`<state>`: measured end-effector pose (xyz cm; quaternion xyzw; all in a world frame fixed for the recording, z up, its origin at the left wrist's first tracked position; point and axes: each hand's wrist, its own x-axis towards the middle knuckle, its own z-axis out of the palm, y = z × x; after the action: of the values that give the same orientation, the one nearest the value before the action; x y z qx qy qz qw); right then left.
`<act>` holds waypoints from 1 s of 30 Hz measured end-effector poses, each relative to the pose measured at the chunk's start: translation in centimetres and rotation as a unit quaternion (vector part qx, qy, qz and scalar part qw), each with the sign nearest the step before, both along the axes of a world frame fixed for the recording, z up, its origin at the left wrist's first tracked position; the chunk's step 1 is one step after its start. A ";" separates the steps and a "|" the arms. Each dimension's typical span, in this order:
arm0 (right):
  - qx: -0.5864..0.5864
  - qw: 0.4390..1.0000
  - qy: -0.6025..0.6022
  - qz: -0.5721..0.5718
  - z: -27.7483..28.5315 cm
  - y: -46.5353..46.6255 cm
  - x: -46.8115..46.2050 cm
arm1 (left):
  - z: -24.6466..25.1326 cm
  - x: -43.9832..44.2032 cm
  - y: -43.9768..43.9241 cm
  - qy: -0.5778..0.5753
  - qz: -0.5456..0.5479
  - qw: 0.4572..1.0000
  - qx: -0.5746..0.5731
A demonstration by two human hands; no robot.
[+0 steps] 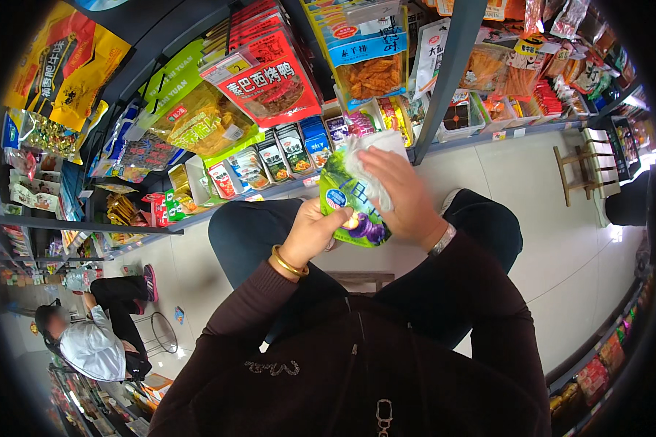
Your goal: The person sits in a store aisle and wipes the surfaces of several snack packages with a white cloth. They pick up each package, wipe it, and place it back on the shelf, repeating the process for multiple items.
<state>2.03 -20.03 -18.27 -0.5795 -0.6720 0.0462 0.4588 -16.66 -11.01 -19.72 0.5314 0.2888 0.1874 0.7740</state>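
A green snack pouch [336,191] with purple fruit pictured on it is held above my lap. My left hand [314,226] grips its lower left edge, thumb on the front. Against the upper front of the pouch, my right hand [399,191] presses a white cloth or tissue [380,188], which covers part of the printing. The fingers of that hand look slightly blurred. Beyond the pouch stands a shelf edge with small packets [292,150] in boxes, and a red snack bag [273,82] hangs above them.
A dark shelf post [451,76] rises to the right of the pouch. Hanging yellow bags [65,60] are at upper left. A wooden stool [585,164] stands at right. Another person [95,344] sits at lower left, near a round wire frame [164,332]. More shelving curves along lower right.
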 end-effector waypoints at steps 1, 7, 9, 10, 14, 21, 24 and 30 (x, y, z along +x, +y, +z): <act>-0.006 1.000 -0.007 0.017 0.1 -0.2 -0.4 | -0.2 0.1 0.2 -0.041 0.009 0.999 -0.012; -0.021 0.993 -0.054 0.104 -0.2 -0.9 -3.0 | -0.6 0.0 1.1 -0.170 0.087 0.969 -0.159; -0.034 0.997 -0.062 0.038 -0.8 -0.4 -2.0 | -0.8 0.1 1.2 -0.181 0.104 0.960 -0.187; -0.037 0.999 -0.024 -0.008 -1.1 -0.2 -1.6 | -1.0 0.0 1.3 -0.179 0.109 0.959 -0.191; -0.064 0.997 -0.030 0.017 -2.1 -0.6 -2.0 | -2.6 0.6 2.0 -0.169 0.143 0.954 -0.201; -0.143 0.975 0.122 0.119 -3.0 -1.1 -3.7 | -7.8 4.5 6.6 -0.092 0.190 0.969 -0.127; -0.169 0.973 0.130 0.087 -3.0 -0.7 -2.2 | -10.1 7.2 9.6 -0.040 0.150 0.984 -0.092; -0.133 0.985 0.095 0.049 -3.1 0.3 -1.0 | -15.3 12.9 14.4 0.057 0.106 0.992 -0.029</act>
<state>1.05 -19.73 -21.32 -0.5944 -0.6408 0.2126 0.4369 -3.80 3.41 -35.02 0.4849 0.3927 0.2289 0.7472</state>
